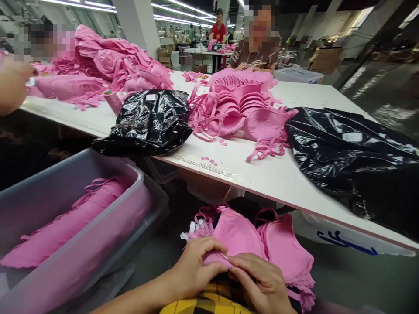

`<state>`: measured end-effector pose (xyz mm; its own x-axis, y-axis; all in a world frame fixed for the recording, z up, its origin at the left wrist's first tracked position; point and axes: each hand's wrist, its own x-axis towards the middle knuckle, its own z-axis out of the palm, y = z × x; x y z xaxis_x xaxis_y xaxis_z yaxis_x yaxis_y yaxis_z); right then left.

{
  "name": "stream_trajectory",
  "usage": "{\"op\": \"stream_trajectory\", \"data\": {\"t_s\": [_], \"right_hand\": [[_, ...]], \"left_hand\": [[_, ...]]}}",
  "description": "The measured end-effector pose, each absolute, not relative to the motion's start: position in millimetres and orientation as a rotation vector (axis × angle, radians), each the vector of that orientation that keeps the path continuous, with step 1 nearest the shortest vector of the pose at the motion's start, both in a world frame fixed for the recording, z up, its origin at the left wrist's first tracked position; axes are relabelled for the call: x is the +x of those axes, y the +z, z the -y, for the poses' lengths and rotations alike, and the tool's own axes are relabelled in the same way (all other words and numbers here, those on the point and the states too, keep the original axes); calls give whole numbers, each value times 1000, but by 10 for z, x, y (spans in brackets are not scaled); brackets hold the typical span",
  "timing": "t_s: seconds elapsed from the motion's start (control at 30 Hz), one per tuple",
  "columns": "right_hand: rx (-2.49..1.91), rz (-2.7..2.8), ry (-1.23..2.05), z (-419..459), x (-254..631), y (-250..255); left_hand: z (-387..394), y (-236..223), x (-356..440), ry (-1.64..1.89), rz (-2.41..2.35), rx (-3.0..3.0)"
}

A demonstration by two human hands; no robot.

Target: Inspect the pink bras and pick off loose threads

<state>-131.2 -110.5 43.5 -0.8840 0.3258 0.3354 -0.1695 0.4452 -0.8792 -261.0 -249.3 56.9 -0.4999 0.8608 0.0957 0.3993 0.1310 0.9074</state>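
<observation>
At the lower center of the frame I had the left hand (pixel 196 264) pinching pink fabric (pixel 215 258) between thumb and fingers; the right hand (pixel 260 279) pinched it too, its grip just beside the left. Stacked pink bras (pixel 240 235) sat right behind, below the white desk (pixel 278 181). A plastic bin (pixel 139 176) stood lower left; a black bag (pixel 153 126) lay on the desk, upper center-left.

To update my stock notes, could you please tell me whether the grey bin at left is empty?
No, a pink stack of garments lies inside the bin.
</observation>
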Motion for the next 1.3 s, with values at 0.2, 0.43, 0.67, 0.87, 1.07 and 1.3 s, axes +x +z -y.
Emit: {"op": "stream_trajectory", "data": {"t_s": [0.2,0.43,0.67,0.87,1.07,1.3], "right_hand": [[-206,2272,1459,1186,-1299,366],[-544,2233,1804,1126,-1472,521],[-695,2598,1303,952,-1877,395],[-843,2521,1314,1034,-2013,184],[-802,2438,1516,1065,-1931,168],[-745,2367,1620,1038,-1867,321]], "left_hand": [[2536,587,-2612,1282,-1866,1419],[2621,521,-2822,1472,-2015,1819],[2607,377,-3232,1352,-2032,2272],[2559,334,-3355,1146,-1936,2599],[2512,354,-3443,1009,-1823,2820],[2364,422,-3518,932,-1628,3001]]}}
